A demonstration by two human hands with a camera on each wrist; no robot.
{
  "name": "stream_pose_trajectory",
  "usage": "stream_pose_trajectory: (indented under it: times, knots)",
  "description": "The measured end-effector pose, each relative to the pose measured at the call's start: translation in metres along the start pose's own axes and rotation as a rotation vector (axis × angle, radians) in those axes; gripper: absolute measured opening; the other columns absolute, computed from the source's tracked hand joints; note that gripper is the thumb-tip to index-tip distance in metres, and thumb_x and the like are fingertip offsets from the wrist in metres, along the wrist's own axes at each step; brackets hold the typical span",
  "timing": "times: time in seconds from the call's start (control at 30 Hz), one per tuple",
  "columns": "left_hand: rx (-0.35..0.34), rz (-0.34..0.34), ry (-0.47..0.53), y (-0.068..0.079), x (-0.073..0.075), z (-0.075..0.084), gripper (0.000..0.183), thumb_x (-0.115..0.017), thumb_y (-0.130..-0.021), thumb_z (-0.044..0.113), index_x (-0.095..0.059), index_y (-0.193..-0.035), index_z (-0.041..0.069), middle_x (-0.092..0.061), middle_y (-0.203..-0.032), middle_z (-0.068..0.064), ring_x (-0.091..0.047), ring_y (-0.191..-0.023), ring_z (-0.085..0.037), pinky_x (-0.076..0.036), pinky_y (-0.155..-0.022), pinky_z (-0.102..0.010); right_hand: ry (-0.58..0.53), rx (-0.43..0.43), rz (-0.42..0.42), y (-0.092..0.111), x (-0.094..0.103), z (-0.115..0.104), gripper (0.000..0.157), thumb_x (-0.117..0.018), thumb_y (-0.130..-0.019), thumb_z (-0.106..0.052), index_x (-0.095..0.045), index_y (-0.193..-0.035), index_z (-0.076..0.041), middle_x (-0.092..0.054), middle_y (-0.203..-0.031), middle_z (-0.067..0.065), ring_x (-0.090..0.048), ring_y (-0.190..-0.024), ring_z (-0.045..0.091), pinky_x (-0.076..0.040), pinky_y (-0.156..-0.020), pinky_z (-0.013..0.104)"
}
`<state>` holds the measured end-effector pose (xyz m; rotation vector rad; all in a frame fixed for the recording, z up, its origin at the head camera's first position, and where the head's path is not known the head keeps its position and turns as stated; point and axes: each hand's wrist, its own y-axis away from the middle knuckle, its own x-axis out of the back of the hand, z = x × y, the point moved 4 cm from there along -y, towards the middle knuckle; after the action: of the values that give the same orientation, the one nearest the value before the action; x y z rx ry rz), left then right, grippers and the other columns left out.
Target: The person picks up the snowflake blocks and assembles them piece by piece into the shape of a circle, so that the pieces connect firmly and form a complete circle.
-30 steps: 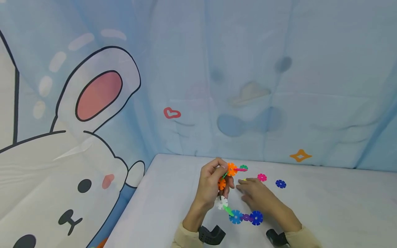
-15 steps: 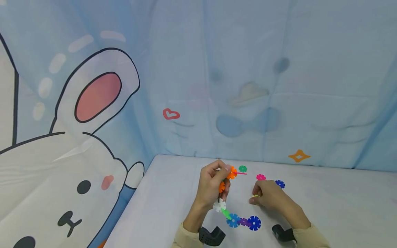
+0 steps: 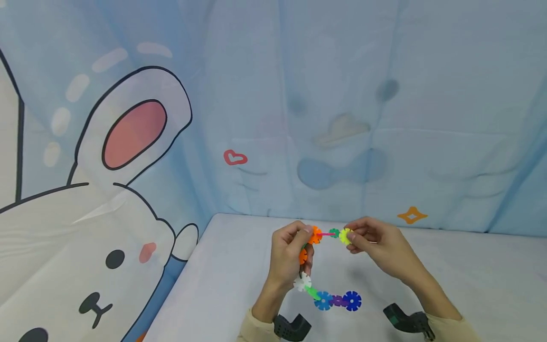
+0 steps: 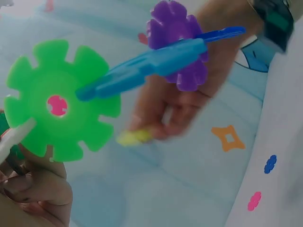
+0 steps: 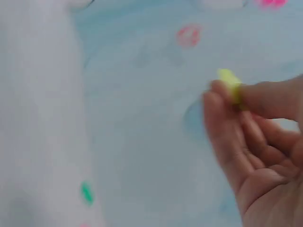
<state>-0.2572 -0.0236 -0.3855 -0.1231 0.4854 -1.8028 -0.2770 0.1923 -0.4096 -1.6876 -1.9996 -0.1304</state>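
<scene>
In the head view my left hand (image 3: 285, 251) grips a chain of interlocking snowflake discs by an orange disc (image 3: 315, 234). A pink disc (image 3: 325, 234), seen edge-on, sticks out from that end. Below the hand hang a white disc (image 3: 303, 282), a light green one (image 4: 64, 101), a light blue one (image 3: 324, 300), a purple one (image 4: 177, 45) and a dark blue disc (image 3: 352, 301). My right hand (image 3: 380, 242) pinches a yellow snowflake disc (image 3: 345, 236) between thumb and fingers, close to the pink end but apart from it.
A loose green disc (image 3: 334, 232) lies on the white table (image 3: 222, 266) behind the chain. In the left wrist view a blue disc (image 4: 270, 164) and a pink disc (image 4: 254, 201) lie on the table. A printed blue curtain (image 3: 265, 118) stands behind.
My right hand has picked the yellow disc up from the table and brought it up and back, beside the chain's pink end. The left hand has hardly moved.
</scene>
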Motion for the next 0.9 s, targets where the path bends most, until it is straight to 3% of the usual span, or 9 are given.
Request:
stream_pose_trajectory:
  times: [0.13, 0.3, 0.57, 0.9]
  knots:
    - [-0.037, 0.017, 0.007, 0.002, -0.002, 0.005, 0.035, -0.051, -0.108, 0.012, -0.055, -0.088, -0.016, -0.039, -0.055, -0.031, -0.047, -0.034, -0.004, -0.041, -0.035, -0.015, -0.105, 0.096, 0.104, 0.012, 0.008, -0.034, 0.023, -0.067, -0.106, -0.018, -0.067, -0.124, -0.004, -0.072, -0.097, 0.009, -0.076, -0.081, 0.018, -0.065, -0.077, 0.025]
    - [-0.094, 0.014, 0.012, 0.006, -0.006, 0.015, 0.032, -0.050, -0.108, 0.009, -0.054, -0.085, -0.012, -0.039, -0.054, -0.032, -0.046, -0.035, -0.005, -0.043, -0.035, -0.017, -0.123, 0.189, 0.176, 0.024, 0.011, -0.061, 0.017, -0.067, -0.104, -0.008, -0.069, -0.120, -0.004, -0.070, -0.091, 0.006, -0.073, -0.076, 0.020, -0.065, -0.073, 0.026]
    - [-0.215, -0.031, -0.025, 0.012, -0.011, 0.030, 0.033, -0.046, -0.109, 0.006, -0.051, -0.083, -0.012, -0.041, -0.051, -0.025, -0.042, -0.033, -0.021, -0.045, -0.032, -0.024, -0.147, 0.284, 0.202, 0.035, 0.010, -0.080, 0.018, -0.068, -0.099, 0.006, -0.072, -0.115, -0.001, -0.069, -0.086, 0.004, -0.071, -0.070, 0.018, -0.065, -0.069, 0.027]
    - [-0.381, -0.075, -0.108, 0.021, -0.017, 0.044, 0.026, -0.046, -0.108, -0.002, -0.053, -0.082, -0.004, -0.044, -0.052, -0.016, -0.043, -0.035, -0.021, -0.044, -0.030, -0.024, -0.286, 0.377, 0.169, 0.044, 0.005, -0.096, 0.021, -0.066, -0.094, 0.018, -0.070, -0.107, 0.002, -0.074, -0.089, 0.003, -0.073, -0.069, 0.018, -0.065, -0.066, 0.028]
